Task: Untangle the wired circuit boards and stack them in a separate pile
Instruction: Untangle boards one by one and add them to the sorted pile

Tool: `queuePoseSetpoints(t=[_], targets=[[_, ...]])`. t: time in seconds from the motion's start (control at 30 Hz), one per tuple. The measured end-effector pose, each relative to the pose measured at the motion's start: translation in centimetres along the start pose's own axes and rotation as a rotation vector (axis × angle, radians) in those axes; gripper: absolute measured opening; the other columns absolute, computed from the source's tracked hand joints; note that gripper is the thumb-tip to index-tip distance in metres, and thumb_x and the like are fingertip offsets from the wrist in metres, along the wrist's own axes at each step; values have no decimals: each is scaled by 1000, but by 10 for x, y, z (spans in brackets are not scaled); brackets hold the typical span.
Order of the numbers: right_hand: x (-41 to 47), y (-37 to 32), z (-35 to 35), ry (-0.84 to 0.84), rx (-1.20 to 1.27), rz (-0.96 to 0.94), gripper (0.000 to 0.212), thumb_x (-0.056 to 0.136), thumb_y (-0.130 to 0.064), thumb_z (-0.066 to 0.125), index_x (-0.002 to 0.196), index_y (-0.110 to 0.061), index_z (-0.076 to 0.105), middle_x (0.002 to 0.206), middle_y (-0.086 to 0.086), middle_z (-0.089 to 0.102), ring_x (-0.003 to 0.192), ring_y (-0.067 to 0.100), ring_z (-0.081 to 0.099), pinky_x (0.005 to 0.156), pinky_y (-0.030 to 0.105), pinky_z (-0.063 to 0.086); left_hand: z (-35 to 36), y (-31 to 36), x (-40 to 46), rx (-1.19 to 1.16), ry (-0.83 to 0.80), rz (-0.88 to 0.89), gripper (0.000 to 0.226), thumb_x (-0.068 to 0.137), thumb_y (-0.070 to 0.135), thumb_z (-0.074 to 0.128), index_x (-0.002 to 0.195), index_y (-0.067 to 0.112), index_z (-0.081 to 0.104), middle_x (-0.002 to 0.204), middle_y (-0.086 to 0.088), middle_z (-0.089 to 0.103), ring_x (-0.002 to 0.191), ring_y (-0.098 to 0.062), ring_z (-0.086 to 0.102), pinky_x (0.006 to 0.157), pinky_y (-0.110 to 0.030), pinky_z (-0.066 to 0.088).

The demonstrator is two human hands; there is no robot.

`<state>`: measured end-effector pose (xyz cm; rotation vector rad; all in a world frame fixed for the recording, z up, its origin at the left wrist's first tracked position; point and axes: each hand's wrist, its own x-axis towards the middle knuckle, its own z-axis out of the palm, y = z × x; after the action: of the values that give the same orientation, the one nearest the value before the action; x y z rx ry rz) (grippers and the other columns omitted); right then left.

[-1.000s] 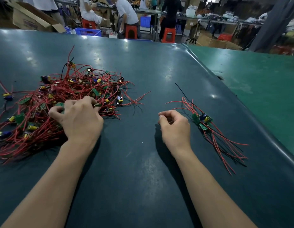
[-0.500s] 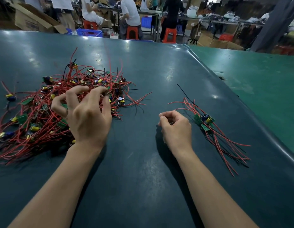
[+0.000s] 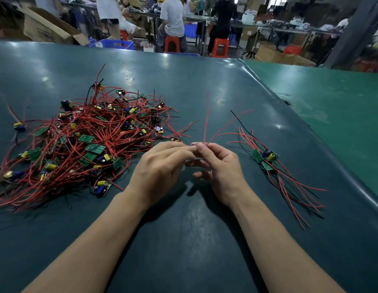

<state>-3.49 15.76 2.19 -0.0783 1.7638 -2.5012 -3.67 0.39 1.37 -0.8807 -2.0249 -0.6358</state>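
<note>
A tangled heap of small green circuit boards with red wires (image 3: 88, 144) lies on the left of the dark table. A small separate pile of boards (image 3: 266, 158) lies on the right, its red and black wires trailing toward me. Between the two, my left hand (image 3: 160, 168) and my right hand (image 3: 219, 168) meet fingertip to fingertip and pinch one wired board. The board itself is mostly hidden by the fingers. Its red wires (image 3: 207, 121) stick up and fan away from my hands.
The dark green table mat (image 3: 183, 240) reaches a curved edge on the right, with a brighter green surface (image 3: 331, 115) beyond it. Past the far edge, people sit on red stools (image 3: 172, 44) among cardboard boxes and blue crates.
My left hand lifted out of the tangled heap and came to the middle with a wired board. My right hand rose from the table to meet it and took hold too.
</note>
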Motion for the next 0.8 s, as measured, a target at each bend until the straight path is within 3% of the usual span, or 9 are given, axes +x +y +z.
queuePoseSetpoints(t=[0.17, 0.3, 0.37, 0.47, 0.5, 0.57, 0.67, 0.73, 0.8], targets=[[3, -3, 1, 146, 123, -74, 10, 93, -4, 61, 86, -9, 66, 73, 6, 72, 61, 17, 70, 48, 21, 51, -8, -3, -3, 25, 97, -66, 18, 86, -12, 64, 95, 0, 74, 109, -8, 72, 99, -22, 69, 86, -38, 55], [7, -11, -8, 344, 275, -195, 14, 94, -1, 59, 84, -9, 64, 70, 7, 71, 59, 16, 70, 47, 21, 51, -30, -20, -4, 196, 367, -196, 16, 94, -5, 59, 97, 1, 73, 109, -4, 71, 98, -20, 68, 89, -32, 53], [7, -13, -12, 354, 337, -196, 13, 95, -1, 57, 86, -9, 63, 72, 9, 72, 61, 18, 71, 48, 21, 52, -44, -38, -8, 378, 496, -384, 16, 97, 2, 56, 101, 3, 72, 106, -6, 72, 97, -24, 66, 88, -30, 49], [7, -12, -11, 294, 385, -123, 9, 95, -2, 57, 92, -9, 62, 76, 11, 74, 64, 18, 72, 50, 20, 53, -55, -48, -14, 573, 484, -785, 26, 97, 19, 50, 112, 13, 70, 124, -7, 64, 116, -33, 53, 100, -44, 39], [7, -12, -11, 277, 403, -100, 8, 95, -3, 56, 94, -8, 62, 77, 11, 74, 64, 18, 72, 50, 20, 53, -54, -45, -13, 616, 490, -770, 25, 97, 21, 50, 111, 16, 70, 126, -8, 62, 119, -37, 51, 100, -52, 39], [6, -13, -11, 254, 457, -59, 5, 95, -6, 57, 94, -7, 62, 79, 10, 75, 66, 17, 73, 52, 19, 53, -46, -28, -9, 665, 526, -474, 16, 95, 20, 57, 102, 19, 72, 115, -8, 64, 110, -40, 56, 91, -57, 40], [5, -14, -12, 208, 458, -13, 9, 96, -13, 57, 94, -7, 62, 83, 9, 76, 67, 16, 73, 51, 18, 53, -19, 9, -2, 346, 344, -110, 13, 91, 20, 65, 90, 12, 75, 85, -2, 68, 79, -29, 60, 79, -44, 43], [3, -13, -8, 151, 392, -5, 9, 95, -14, 56, 92, -7, 62, 83, 10, 76, 62, 16, 72, 46, 19, 52, -3, 25, -3, 87, 127, -222, 25, 92, 31, 64, 92, 8, 75, 73, 0, 67, 65, -19, 57, 67, -36, 49], [0, -9, 0, 118, 274, -9, 4, 93, -12, 60, 90, -9, 62, 81, 9, 75, 61, 17, 71, 42, 20, 50, 4, 25, -3, -98, 33, -477, 35, 90, 39, 65, 102, 8, 74, 82, 0, 72, 66, -16, 62, 67, -33, 52]])
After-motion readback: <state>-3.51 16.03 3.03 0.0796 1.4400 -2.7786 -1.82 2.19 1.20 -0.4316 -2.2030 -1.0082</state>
